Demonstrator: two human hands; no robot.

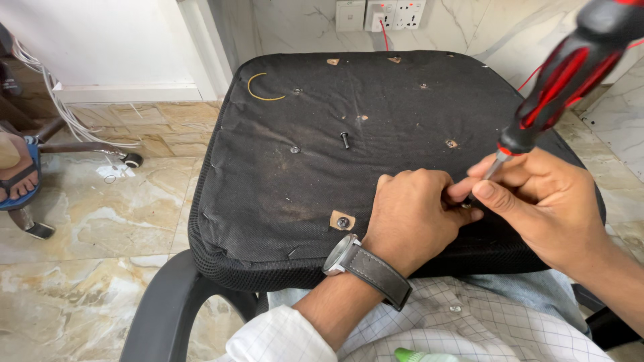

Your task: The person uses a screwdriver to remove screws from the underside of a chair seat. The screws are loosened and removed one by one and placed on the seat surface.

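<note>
A black fabric-covered chair seat [315, 174] lies underside up across my lap. My left hand [412, 214], with a grey-strapped watch on the wrist, rests curled on the seat's near right part. My right hand [537, 201] grips the shaft of a red-and-black screwdriver [570, 67], whose tip goes down between the fingers of both hands and is hidden. A loose black bolt [345, 139] lies on the seat's middle. A screw sits in a torn patch [343, 221] just left of my left hand.
Several screw holes dot the seat, and a yellow rubber band [258, 90] lies at its far left. A black chair armrest [168, 308] curves at lower left. Wall sockets with a red wire [386, 33] are behind. Someone's sandalled foot [17, 174] and chair casters stand at left on marble floor.
</note>
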